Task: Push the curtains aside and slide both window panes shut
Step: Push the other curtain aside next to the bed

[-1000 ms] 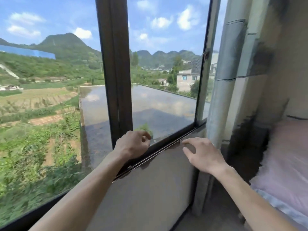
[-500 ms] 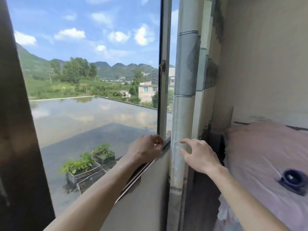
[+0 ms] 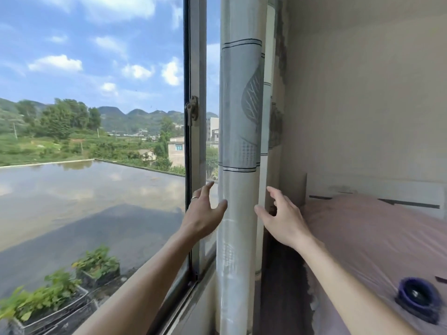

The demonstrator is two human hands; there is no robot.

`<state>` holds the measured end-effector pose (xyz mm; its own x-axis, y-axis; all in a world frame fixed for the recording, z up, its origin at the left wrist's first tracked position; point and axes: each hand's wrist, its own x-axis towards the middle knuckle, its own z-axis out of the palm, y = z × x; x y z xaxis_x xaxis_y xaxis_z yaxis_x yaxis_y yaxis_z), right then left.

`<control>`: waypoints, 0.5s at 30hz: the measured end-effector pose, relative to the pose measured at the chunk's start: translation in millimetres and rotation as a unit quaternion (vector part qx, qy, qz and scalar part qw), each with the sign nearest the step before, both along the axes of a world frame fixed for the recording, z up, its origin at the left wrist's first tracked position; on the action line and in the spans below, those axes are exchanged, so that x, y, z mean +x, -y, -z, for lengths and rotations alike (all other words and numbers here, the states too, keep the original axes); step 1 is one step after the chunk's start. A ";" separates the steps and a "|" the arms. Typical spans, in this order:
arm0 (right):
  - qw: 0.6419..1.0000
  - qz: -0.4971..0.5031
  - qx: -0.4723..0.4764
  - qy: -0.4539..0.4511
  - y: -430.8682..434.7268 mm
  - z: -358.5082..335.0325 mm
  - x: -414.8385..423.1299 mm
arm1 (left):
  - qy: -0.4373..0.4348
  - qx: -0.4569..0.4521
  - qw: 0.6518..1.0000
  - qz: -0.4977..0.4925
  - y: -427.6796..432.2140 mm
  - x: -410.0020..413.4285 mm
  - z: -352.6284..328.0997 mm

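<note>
A grey and white curtain with a leaf print hangs bunched in a narrow column right of the window. My left hand is open with fingers spread, its thumb touching the curtain's left edge, in front of the window pane's grey frame edge. A latch sits on that frame. My right hand is open just right of the curtain, fingertips near its right edge. A narrow strip of sky and buildings shows between frame edge and curtain. I cannot tell if it is an open gap.
A bed with a pink cover fills the right side, with a dark blue round object lying on it. A beige wall rises behind. The window sill runs along the bottom. Outside are a wet flat roof and planter boxes.
The view has swung right from the middle frame to the window's right end. Both hands have lifted off the sill, opened, and now flank the bunched curtain.
</note>
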<state>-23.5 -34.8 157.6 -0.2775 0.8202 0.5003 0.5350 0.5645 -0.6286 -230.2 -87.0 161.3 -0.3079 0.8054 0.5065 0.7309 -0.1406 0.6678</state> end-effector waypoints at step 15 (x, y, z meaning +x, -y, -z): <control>0.988 -0.077 -0.017 -0.133 -273.2 -12.5 -68.9 | 0.178 0.111 0.977 0.031 -298.2 -5.0 -4.2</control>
<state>-92.4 238.4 170.1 -0.2631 0.7958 0.5455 0.2567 0.6027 -0.7555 -235.3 211.2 165.5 -0.4515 0.7108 0.5394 0.4427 -0.3464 0.8270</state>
